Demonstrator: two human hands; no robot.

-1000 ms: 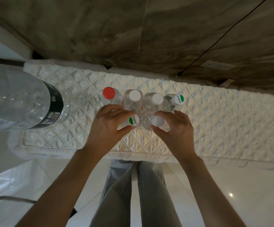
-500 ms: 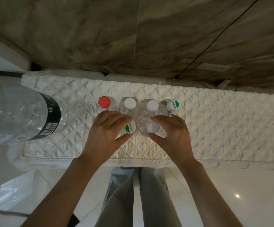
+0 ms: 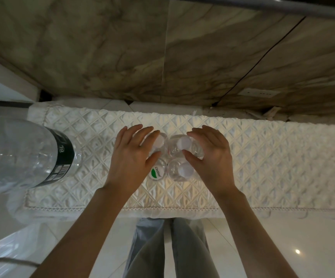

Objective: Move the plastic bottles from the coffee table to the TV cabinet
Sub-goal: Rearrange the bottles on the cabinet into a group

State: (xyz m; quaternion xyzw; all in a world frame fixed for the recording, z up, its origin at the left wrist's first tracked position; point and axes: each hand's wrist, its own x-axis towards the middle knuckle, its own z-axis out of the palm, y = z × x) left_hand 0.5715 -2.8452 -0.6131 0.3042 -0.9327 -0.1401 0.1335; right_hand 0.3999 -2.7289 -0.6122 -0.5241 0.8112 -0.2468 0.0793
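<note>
Both hands have slid forward since half a second ago, from the near pair of bottles to the back row, and now hide the red cap. Under them the TV cabinet (image 3: 262, 153), draped in a quilted white cloth, carries the big clear bottle (image 3: 22, 153) at its left end and a tight cluster of small bottles (image 3: 179, 169) in the middle. Left hand (image 3: 131, 155) and right hand (image 3: 210, 155) lie spread and loose over the back caps, gripping nothing. Those seen look delivered; any remaining on the coffee table are out of view.
</note>
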